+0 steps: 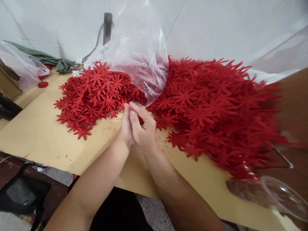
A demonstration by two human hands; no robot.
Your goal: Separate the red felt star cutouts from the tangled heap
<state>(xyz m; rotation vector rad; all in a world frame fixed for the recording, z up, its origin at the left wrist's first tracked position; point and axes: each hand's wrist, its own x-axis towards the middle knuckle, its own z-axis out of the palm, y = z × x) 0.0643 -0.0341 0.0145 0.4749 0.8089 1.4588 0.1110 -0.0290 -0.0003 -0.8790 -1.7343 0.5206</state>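
My left hand (127,126) and my right hand (145,128) are pressed together over the middle of the table, fingertips and thumbs meeting. A bit of red shows between the right thumb and fingers, but I cannot tell whether it is held or lies behind. Just beyond my fingertips is the lower edge of a clear plastic bag (144,41), which stands puffed up over red pieces. To the left lies a pile of red flower-shaped cut-outs (96,91) with narrow petals. A larger heap of similar red flower cut-outs (199,106) spreads to the right, partly blurred.
Red crumbs dot the tan tabletop (43,138). A clear round plastic tub (284,195) lies at the front right, beside a brown board (293,112). Another plastic bag (24,65) and a green cloth (64,65) sit at the back left. A white wall (204,25) stands behind.
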